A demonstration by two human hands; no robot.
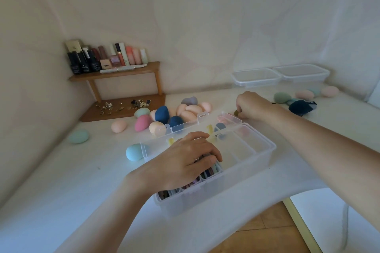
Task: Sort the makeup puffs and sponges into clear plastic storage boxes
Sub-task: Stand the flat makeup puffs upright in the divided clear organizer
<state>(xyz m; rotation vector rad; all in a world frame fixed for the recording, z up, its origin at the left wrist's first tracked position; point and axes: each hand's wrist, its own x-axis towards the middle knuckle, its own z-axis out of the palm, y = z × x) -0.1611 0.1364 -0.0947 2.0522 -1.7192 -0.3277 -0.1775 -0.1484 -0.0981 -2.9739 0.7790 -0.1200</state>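
A clear divided storage box [249, 167] stands open at the table's front, its lid [191, 123] tipped back. My left hand [185, 158] rests on flat coloured puffs [211, 170] standing in the box's left compartments, fingers curled over them. My right hand [249, 103] reaches behind the lid and pinches a small olive puff [236, 112]. A pile of egg-shaped sponges [178, 113] in peach, navy, pink and teal lies behind the box. A light blue sponge [134, 151] sits against the box's left wall.
Two empty clear boxes [256, 78] [302, 74] stand at the back right, with more sponges [304, 94] and a navy puff [300, 107] before them. A wooden corner shelf [115, 75] holds cosmetics, jewellery beneath. A teal sponge [79, 136] lies alone at left.
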